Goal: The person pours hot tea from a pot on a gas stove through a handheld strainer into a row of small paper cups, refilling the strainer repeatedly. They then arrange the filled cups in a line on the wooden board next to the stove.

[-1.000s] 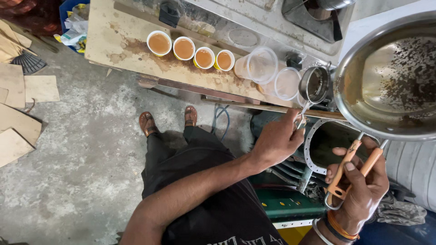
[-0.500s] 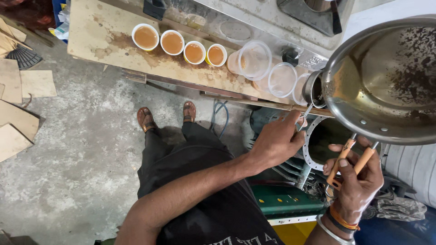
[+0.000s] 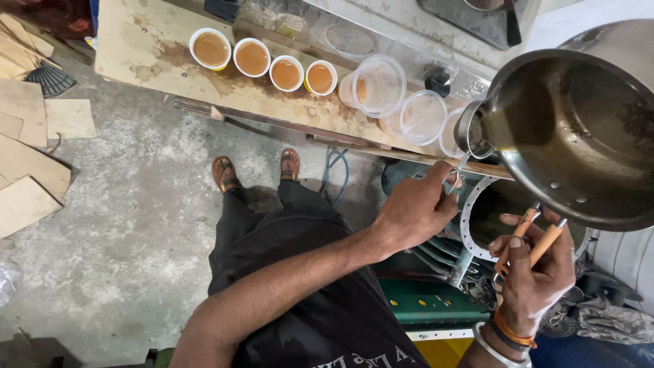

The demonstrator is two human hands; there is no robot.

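My left hand (image 3: pixel 412 211) grips the thin wire handle of a small metal strainer (image 3: pixel 470 133) held over a clear plastic cup (image 3: pixel 455 133) at the counter's edge. My right hand (image 3: pixel 535 272) is shut on orange-handled tongs (image 3: pixel 528 238) that clamp the rim of a large steel pan (image 3: pixel 579 129), tilted toward the strainer with brown tea and dark leaves inside. Several filled white cups of tea (image 3: pixel 262 60) stand in a row on the stained wooden counter (image 3: pixel 150 48). Two more clear cups (image 3: pixel 378 85) stand beside the strainer.
My sandalled feet (image 3: pixel 257 170) stand on a rough concrete floor. Cardboard pieces (image 3: pixel 30 150) and a woven hand fan (image 3: pixel 51 78) lie at the left. A round metal opening (image 3: pixel 494 211) and a green box (image 3: pixel 432 303) sit under the counter. A stove (image 3: pixel 477 17) is behind.
The pan has tipped further toward the strainer and fills more of the view. The view has shifted, so the row of cups sits slightly lower and more to the left.
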